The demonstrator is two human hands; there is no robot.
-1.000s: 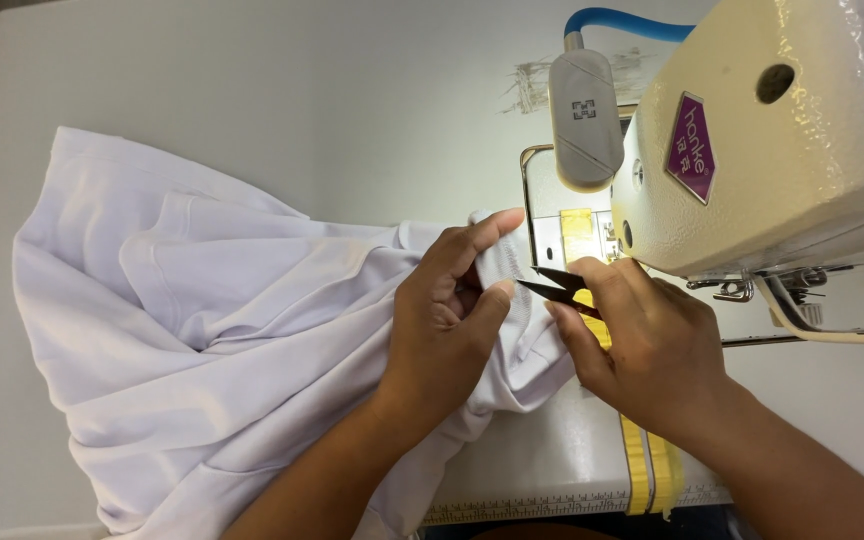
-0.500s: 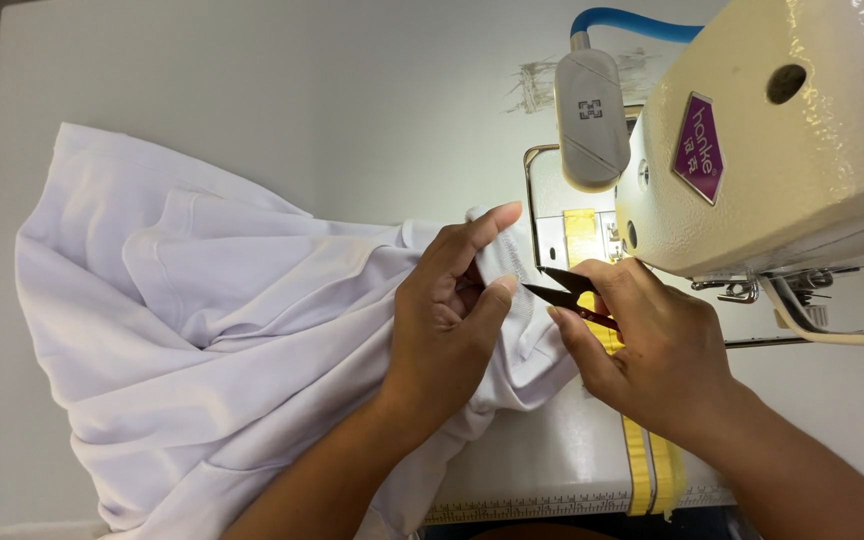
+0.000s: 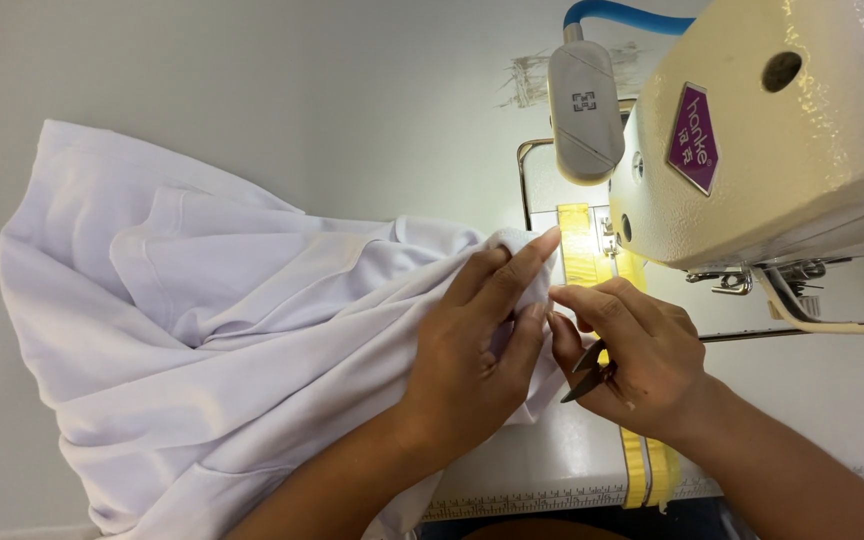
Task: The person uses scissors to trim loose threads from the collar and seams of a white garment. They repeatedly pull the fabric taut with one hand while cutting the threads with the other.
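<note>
— What's the left hand (image 3: 472, 345) doing on that white garment (image 3: 202, 330)?

— Pressing it flat, I'd say. The palm lies on the cloth and the fingers stretch toward one o'clock, pinning a folded edge just short of the sewing machine (image 3: 782, 140). That keeps the edge taut and in reach of the other hand.

— And the right hand (image 3: 642, 355)?

— Closed round small thread snips (image 3: 584, 375); the dark blades poke out below the palm, pointing to about seven o'clock. Forefinger and thumb pinch at the cloth edge right beside the left fingertips, so both hands meet on the same spot. Whether there's a thread between them I can't tell.

— Where's the rest of the garment?

— Spread in loose folds out to nine o'clock, well clear of the machine.

— The surface (image 3: 252, 90)?

— Pale, smooth and well lit. Yellow tape (image 3: 637, 465) runs along it from under the machine toward six o'clock, and a grey lamp (image 3: 584, 110) on a blue arm hangs at twelve. Of the room, little shows.
</note>
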